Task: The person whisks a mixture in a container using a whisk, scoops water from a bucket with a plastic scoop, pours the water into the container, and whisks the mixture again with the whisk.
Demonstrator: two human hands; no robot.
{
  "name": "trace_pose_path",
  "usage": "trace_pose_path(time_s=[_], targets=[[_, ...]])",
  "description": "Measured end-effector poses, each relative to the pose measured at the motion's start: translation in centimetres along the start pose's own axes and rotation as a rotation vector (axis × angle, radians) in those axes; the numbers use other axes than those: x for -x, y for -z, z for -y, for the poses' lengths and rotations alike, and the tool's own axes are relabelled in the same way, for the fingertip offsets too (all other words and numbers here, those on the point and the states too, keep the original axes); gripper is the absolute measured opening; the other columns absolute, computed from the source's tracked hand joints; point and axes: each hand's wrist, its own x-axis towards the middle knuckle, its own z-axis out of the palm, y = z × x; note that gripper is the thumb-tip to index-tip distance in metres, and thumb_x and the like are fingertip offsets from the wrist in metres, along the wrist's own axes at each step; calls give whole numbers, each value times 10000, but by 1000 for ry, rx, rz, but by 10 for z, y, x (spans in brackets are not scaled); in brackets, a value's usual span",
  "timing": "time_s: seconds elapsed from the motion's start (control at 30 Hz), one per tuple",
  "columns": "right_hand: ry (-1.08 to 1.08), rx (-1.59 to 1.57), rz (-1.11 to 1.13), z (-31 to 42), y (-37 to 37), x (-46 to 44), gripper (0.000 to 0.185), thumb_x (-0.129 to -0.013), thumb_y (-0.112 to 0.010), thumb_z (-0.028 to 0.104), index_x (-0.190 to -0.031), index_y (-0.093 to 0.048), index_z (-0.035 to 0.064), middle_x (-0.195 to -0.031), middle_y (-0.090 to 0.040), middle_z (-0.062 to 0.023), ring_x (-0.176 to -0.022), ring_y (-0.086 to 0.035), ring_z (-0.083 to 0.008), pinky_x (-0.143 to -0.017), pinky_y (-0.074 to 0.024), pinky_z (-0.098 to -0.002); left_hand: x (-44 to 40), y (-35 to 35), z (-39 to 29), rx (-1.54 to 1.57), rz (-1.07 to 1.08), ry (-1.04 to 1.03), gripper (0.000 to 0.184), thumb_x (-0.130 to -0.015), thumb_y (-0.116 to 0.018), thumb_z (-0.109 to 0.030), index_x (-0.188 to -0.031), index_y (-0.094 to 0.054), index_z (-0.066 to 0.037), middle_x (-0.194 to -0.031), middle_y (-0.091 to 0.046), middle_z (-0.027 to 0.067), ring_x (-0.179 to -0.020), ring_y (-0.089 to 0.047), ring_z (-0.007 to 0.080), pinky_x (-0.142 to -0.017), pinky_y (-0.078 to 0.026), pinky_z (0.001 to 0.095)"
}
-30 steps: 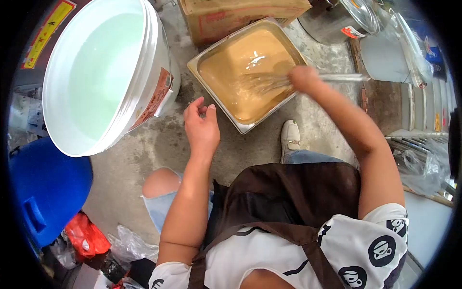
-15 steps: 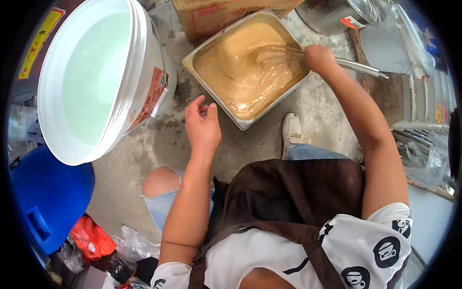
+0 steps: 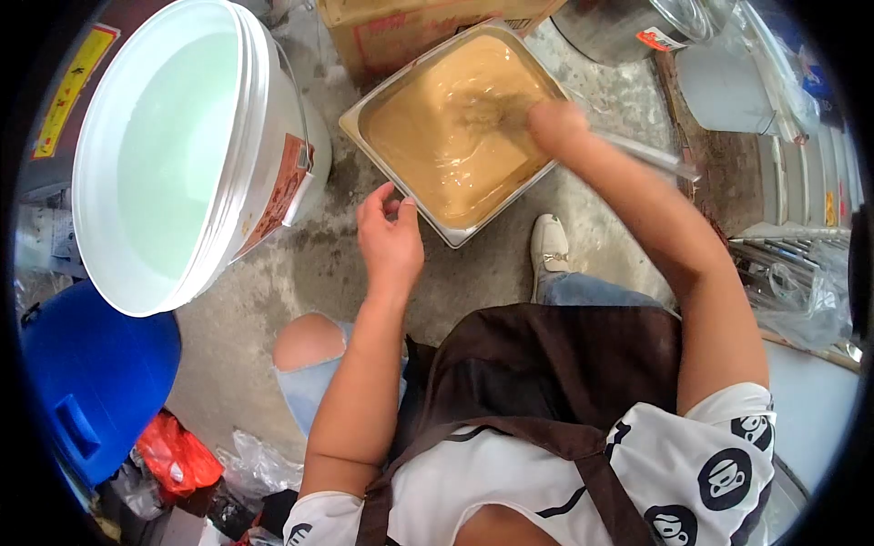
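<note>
My right hand is closed around the metal handle of a whisk, slightly blurred by motion. The whisk's wire end is sunk in a thick tan batter-like mixture, which is swirled around it. A rectangular metal pan on the floor holds this mixture. My left hand is by the pan's near left edge, thumb and fingers apart and loosely bent. Its fingertips are very close to the rim; whether they touch it I cannot tell.
A large white bucket of pale liquid stands left, above a blue plastic container. A cardboard box sits behind the pan, with a metal pot at back right. Plastic bags lie lower left. My shoe is near the pan.
My right hand and the whisk have moved left and slightly down through the mixture, whose swirls have shifted. My left hand has come slightly closer to the pan's edge.
</note>
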Motion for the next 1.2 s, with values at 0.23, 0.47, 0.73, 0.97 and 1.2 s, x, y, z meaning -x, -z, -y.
trace_pose_path(time_s=[0.23,0.47,0.73,0.97,1.2], targets=[[-4,26,96,-57,-7,-18,176,-764,-538,165,-849,-660,70,-919,-638,-129,-835,-632,-259,-672,-509,-359,-2,7,1,5,-46,-2,328,-791,-565,-129,-1077,-513,23,-1015,-493,135,-846,-526,202,-766,-436,316],[233,4,131,18,-7,12,198,-775,-508,169,-857,-665,82,-872,-649,-121,-832,-633,-253,-699,-501,-375,-5,7,1,6,-65,-21,336,-790,-565,-138,-1079,-513,25,-1008,-495,134,-848,-521,200,-750,-434,316],[-40,36,60,-10,10,-10,177,-745,-559,168,-865,-664,94,-868,-651,-106,-836,-633,-236,-693,-502,-368,3,9,3,-24,-40,-24,339,-789,-566,-139,-1082,-513,24,-1004,-499,133,-843,-517,200,-765,-427,321],[21,22,150,-39,1,-19,200,-740,-568,170,-897,-658,85,-900,-647,-106,-838,-631,-241,-718,-496,-370,-2,18,2,23,-80,32,339,-792,-564,-146,-1085,-513,17,-1016,-504,140,-864,-522,204,-791,-422,321],[141,60,129,21,-5,-3,187,-733,-586,172,-886,-658,92,-915,-643,-108,-857,-626,-249,-719,-498,-359,-7,19,3,-21,-83,31,341,-792,-565,-152,-1085,-513,14,-1008,-506,141,-869,-521,206,-806,-414,328]])
